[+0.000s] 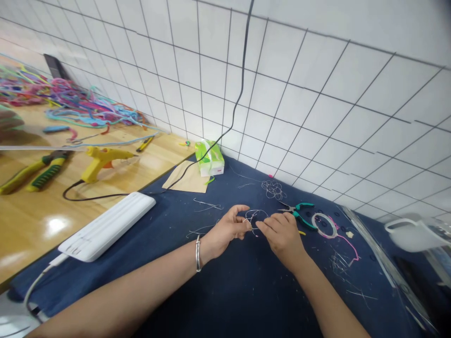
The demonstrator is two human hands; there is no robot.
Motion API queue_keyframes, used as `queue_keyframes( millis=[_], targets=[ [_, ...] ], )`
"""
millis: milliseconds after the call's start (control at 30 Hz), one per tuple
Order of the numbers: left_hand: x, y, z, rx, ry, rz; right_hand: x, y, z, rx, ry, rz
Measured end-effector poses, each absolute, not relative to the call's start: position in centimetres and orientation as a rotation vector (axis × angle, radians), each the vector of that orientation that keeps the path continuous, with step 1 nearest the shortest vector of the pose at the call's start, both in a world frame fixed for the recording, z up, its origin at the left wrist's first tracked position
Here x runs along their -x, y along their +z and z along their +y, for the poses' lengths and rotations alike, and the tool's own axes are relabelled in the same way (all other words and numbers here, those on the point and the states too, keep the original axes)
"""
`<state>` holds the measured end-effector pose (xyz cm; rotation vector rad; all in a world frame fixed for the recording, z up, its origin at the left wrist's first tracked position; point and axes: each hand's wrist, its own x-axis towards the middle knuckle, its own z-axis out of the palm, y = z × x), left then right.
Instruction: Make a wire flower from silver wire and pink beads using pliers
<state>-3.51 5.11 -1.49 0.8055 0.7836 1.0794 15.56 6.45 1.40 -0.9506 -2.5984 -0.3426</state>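
Note:
My left hand (230, 228) and my right hand (282, 234) meet over the dark blue cloth, fingers closed on a looped piece of thin silver wire (256, 211). The left thumb and fingers pinch one side of the loop, and the right fingertips grip the wire close beside them. A silver bangle is on the left wrist. Just beyond the right hand lie teal-handled pliers (303, 213) and a coil of clear line (324, 226). A tangle of wire (274, 189) rests behind the hands, and loose wire pieces (207, 204) lie to the left.
A white power bank (107, 226) lies left, near a yellow glue gun (102, 162) and yellow-green pliers (38, 171) on the wooden table. A tissue pack (210, 158) stands by the tiled wall, a black cable (243, 75) hanging before it. A white cup (416, 233) is at right. Another person's hand (10, 123) shows far left.

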Motion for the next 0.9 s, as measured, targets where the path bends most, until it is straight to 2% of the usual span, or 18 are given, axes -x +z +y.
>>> queue_keyframes(
  millis=[367,633,767,900],
  targets=[
    [3.6,-0.9,5.5,-0.943,1.041,0.755,-15.5,0.7,6.6,1.041,0.351,-2.482],
    [4.3,-0.1,5.8,-1.169,1.076,0.802,-15.6,1.2,6.5,1.043,0.932,-2.203],
    [4.5,-0.1,5.9,-1.288,1.074,0.788,-15.6,0.9,6.4,1.039,1.105,-2.098],
    [4.3,-0.7,5.9,-1.187,0.93,0.669,-15.6,0.7,6.4,0.985,1.175,-2.06]
  ],
)
